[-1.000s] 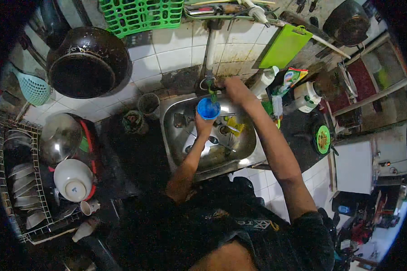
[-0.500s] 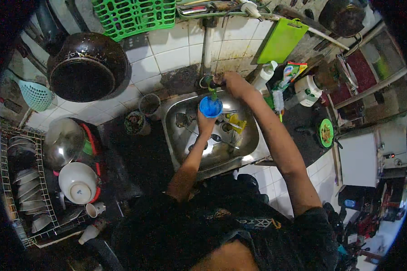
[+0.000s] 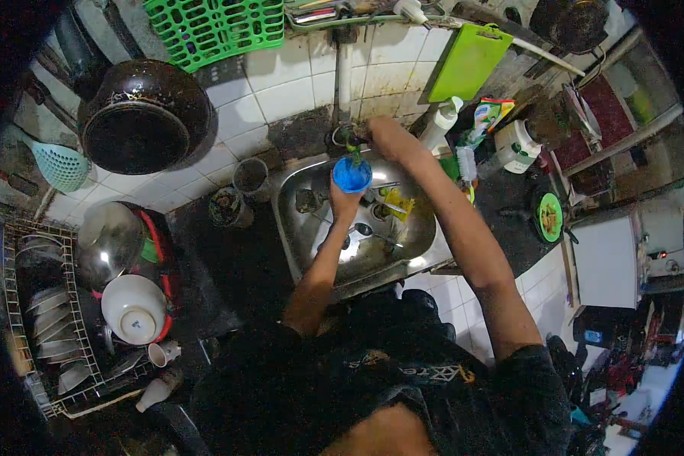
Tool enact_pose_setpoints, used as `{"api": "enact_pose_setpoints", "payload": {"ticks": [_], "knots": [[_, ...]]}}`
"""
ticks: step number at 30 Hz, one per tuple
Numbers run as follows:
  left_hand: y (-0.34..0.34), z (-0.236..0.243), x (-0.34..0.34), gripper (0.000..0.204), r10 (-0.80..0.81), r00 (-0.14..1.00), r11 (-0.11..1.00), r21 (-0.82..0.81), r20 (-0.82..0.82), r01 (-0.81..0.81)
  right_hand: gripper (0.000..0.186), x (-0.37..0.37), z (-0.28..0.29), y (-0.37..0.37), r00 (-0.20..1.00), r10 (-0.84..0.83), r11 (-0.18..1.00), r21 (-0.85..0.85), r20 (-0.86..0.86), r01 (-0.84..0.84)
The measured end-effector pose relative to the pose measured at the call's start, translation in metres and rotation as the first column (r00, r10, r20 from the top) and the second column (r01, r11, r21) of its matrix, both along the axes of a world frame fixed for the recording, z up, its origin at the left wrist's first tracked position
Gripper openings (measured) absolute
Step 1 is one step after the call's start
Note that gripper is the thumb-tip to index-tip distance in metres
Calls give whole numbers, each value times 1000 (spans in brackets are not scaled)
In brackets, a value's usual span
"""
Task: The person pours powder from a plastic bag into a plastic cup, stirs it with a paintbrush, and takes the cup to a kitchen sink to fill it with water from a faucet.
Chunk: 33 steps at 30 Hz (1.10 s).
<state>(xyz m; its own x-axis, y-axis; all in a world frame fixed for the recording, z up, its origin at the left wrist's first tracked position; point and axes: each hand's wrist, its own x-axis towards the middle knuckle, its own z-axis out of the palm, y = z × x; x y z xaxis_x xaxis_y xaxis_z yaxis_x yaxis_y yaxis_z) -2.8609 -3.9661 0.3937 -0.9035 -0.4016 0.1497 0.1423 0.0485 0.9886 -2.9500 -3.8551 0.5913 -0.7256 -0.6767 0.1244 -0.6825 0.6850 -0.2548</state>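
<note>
My left hand (image 3: 343, 202) is wrapped round a blue cup (image 3: 353, 176), holding it over the steel sink (image 3: 323, 266). The cup's mouth faces up, right below the green spout of the tap (image 3: 349, 138). At the right of that tap my right hand (image 3: 387, 138) is closed at the handle, its fingertips largely hidden behind the hand. Beneath the cup, a yellow packet (image 3: 399, 205), a spoon (image 3: 363, 229) and other utensils lie in the basin. Whether water is running into the cup is hard to make out.
Right of the sink stand a white pump bottle (image 3: 439, 128), a brush (image 3: 467, 163), a white jar (image 3: 517, 146) and a green plate of food (image 3: 549, 217). Two cups (image 3: 251, 176) sit at its left. Further left are a white bowl (image 3: 134, 309) and a dish rack (image 3: 83, 334).
The view has shifted slightly. My left hand still holds the blue cup under the spout, and my right hand stays at the tap, turned a little.
</note>
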Motion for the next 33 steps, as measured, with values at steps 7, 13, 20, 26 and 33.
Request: {"api": "enact_pose_setpoints", "payload": {"ticks": [7,13,20,26,33], "knots": [[19,26,4,71,-26,1000,1000,-17,15,26,15,10,8,10,998,-29,1000,3,-61,29],[21,31,5,70,-78,995,997,27,62,76,13,5,1,10,997,-82,996,-38,10,82],[16,39,12,72,-38,998,999,-20,53,39,17,2,25,19,989,20,1000,13,147,-22],[14,36,16,73,-63,993,996,-54,103,68,30,-14,-2,28,994,-20,989,145,104,5],[-20,39,56,67,-93,995,976,-194,33,98,28,86,-14,95,935,-352,735,-607,38,301]]}}
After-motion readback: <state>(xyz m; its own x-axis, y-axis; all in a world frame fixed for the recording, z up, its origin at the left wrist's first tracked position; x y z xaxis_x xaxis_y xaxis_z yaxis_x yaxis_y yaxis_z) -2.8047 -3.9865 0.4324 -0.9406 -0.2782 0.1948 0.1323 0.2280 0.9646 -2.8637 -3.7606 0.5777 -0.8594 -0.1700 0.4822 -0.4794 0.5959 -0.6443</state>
